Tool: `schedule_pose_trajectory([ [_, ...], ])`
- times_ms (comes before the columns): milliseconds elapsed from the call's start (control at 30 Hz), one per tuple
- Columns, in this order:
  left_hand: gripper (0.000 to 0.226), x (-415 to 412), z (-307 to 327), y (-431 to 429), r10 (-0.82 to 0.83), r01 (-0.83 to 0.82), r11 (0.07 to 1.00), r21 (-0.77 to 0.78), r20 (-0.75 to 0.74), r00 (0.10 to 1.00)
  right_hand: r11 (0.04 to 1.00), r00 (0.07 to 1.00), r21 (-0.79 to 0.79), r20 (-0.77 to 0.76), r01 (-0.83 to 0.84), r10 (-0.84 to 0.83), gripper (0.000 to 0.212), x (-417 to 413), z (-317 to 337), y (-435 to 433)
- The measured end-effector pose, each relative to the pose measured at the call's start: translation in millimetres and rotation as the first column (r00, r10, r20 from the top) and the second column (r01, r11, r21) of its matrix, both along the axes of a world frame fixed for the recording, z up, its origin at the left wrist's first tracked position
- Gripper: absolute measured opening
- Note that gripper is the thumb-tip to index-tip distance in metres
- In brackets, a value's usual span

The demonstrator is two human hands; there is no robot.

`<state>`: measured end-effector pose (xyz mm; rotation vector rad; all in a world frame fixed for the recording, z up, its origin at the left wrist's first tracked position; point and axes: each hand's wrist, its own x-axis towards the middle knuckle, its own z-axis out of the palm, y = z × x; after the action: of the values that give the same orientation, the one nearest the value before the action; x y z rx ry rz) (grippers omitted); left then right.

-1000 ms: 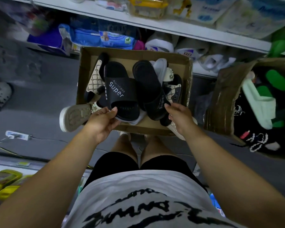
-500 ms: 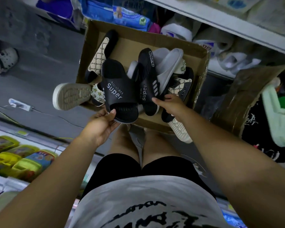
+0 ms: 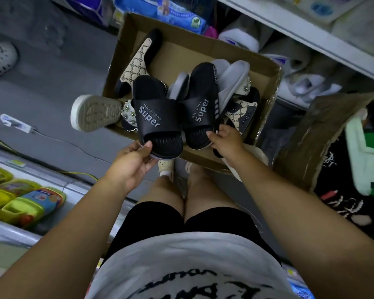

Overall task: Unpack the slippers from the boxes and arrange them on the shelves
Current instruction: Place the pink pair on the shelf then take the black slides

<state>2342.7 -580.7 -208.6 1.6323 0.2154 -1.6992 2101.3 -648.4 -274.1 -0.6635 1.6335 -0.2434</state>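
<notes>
An open cardboard box (image 3: 203, 48) on the floor holds several slippers. My left hand (image 3: 132, 164) pinches the toe end of a black slipper marked "Super" (image 3: 154, 117), held over the box's near edge. My right hand (image 3: 226, 142) grips the toe end of the matching black slipper (image 3: 200, 108), which lies upright beside the first. Under them lie a grey slipper (image 3: 231, 76), beige patterned slippers (image 3: 136, 65) and a jewelled one (image 3: 129, 113). A pale sole (image 3: 95, 112) sticks out over the box's left side.
A second torn box (image 3: 300, 147) at the right holds mint-green and black slippers. A white shelf (image 3: 311, 37) runs above, with packaged goods and white slippers beneath it. Yellow and blue packets (image 3: 26, 203) lie at lower left. A white clog (image 3: 1, 56) sits on the grey floor.
My right hand turned its black slipper from sole-up to strap-up and brought it beside the left one. My left hand kept its slipper and lifted it a little toward me.
</notes>
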Motion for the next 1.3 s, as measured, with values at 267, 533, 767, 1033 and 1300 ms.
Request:
schedule_pose_trajectory([
  [267, 0.053, 29, 64, -18, -0.135, 0.142, 0.98, -0.14, 0.062, 0.989, 0.925, 0.956, -0.291, -0.087, 0.243, -0.279, 0.051, 8, 80, 30],
  [533, 0.055, 7, 151, -53, -0.296, 0.293, 0.87, -0.396, 0.055, 0.954, 0.637, 0.746, -0.389, 0.327, 0.666, -0.581, 0.054, 5, 192, 55],
  [767, 0.071, -53, 214, -78, -0.384, 0.302, 0.716, -0.63, 0.007, 0.924, 0.446, 0.628, -0.442, 0.551, 0.779, -0.55, 0.053, -58, 263, 52],
  [1033, 0.057, -179, 280, -74, -0.411, 0.27, 0.562, -0.781, 0.019, 0.911, 0.37, 0.629, -0.508, 0.637, 0.777, -0.446, 0.052, -178, 332, 51],
  [1300, 0.059, -313, 339, -63, -0.352, 0.204, 0.397, -0.895, 0.057, 0.934, 0.301, 0.74, -0.676, 0.602, 0.672, -0.302, 0.051, -317, 410, 62],
])
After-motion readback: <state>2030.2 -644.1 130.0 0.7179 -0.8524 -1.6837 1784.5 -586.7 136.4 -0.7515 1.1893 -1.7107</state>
